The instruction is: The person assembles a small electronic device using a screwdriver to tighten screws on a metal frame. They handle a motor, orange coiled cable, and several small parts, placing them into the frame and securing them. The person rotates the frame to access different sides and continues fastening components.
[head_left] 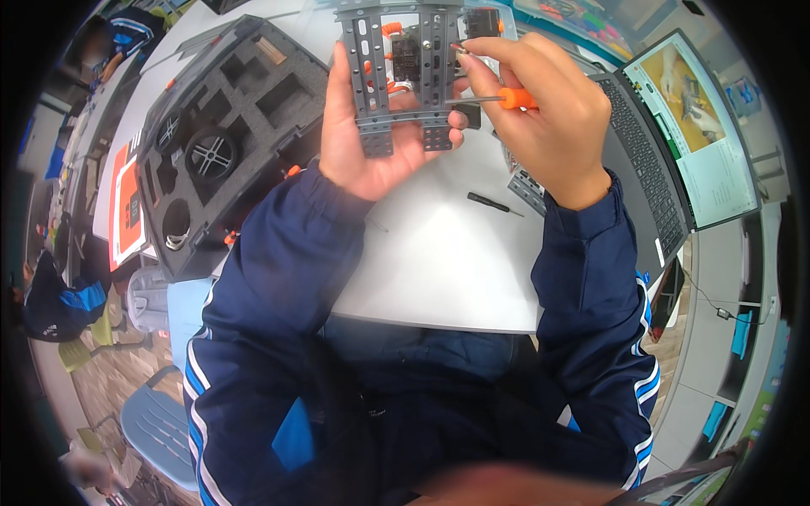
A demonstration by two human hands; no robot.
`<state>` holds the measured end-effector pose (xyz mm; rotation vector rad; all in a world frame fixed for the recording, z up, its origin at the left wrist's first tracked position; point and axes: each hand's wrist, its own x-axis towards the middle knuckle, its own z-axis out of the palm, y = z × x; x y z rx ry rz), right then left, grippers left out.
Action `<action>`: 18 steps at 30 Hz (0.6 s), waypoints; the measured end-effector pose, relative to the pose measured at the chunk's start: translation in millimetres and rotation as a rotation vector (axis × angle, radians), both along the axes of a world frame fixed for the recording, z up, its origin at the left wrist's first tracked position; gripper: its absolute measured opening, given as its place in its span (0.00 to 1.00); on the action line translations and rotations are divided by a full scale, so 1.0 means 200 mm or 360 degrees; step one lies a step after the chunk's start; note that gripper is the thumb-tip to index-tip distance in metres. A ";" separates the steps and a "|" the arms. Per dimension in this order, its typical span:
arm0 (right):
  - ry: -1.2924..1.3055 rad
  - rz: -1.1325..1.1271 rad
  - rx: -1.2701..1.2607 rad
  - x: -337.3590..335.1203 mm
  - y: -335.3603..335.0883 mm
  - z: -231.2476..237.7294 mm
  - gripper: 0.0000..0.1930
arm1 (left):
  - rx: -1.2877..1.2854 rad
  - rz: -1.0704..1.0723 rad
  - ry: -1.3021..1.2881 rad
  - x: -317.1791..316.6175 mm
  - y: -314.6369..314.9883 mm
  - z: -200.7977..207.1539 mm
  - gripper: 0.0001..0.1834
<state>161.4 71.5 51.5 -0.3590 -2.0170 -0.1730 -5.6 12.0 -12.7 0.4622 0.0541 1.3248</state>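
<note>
Jacket [439, 417] below; top centre, left hand [359, 169] grips metal frame [369, 97], right hand [557, 118] pinches small part [458, 48], screwdriver [516, 99] tucked: best aligned squarely.

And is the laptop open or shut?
The laptop is open: its lit screen is raised away from the keyboard, whose keys show.

Room on the near table [434, 278], crowding on both sides
Bare surface between the sleeves [291, 244] left a way in from the near edge; farther in lay a black screwdriver [489, 202] and, by the right wrist, a perforated plate [527, 191]. The case [261, 202] blocked the left, the laptop [629, 148] the right. Higher up, the frame [363, 76] filled most of the gap between left hand [367, 164] and right hand [548, 118], the orange screwdriver [516, 99] crossing what remained.
</note>
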 end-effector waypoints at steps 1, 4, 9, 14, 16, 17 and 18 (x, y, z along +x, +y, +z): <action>-0.0002 -0.0006 0.0016 0.00 0.00 0.00 0.09 | 0.0011 -0.0008 -0.0006 0.00 0.00 0.00 0.53; -0.0010 -0.0017 0.0072 0.02 -0.01 0.02 0.09 | -0.0032 0.0046 0.0067 0.00 0.00 0.00 0.52; -0.0125 0.0027 0.0046 0.04 -0.01 0.04 0.07 | -0.0049 0.0127 0.0129 0.01 -0.01 0.01 0.51; -0.0124 0.0120 0.0057 0.04 -0.01 0.04 0.07 | -0.0021 0.0218 0.0128 0.01 -0.02 0.02 0.48; -0.0129 0.0102 0.0003 0.04 -0.02 0.05 0.07 | 0.0008 0.0236 0.0134 0.01 -0.02 0.02 0.47; -0.0128 0.0084 -0.0037 0.04 -0.04 0.05 0.07 | -0.0029 0.0261 0.0172 0.01 -0.02 0.02 0.48; -0.0127 0.0067 -0.0077 0.04 -0.04 0.06 0.07 | -0.0064 0.0297 0.0221 0.02 -0.02 0.01 0.48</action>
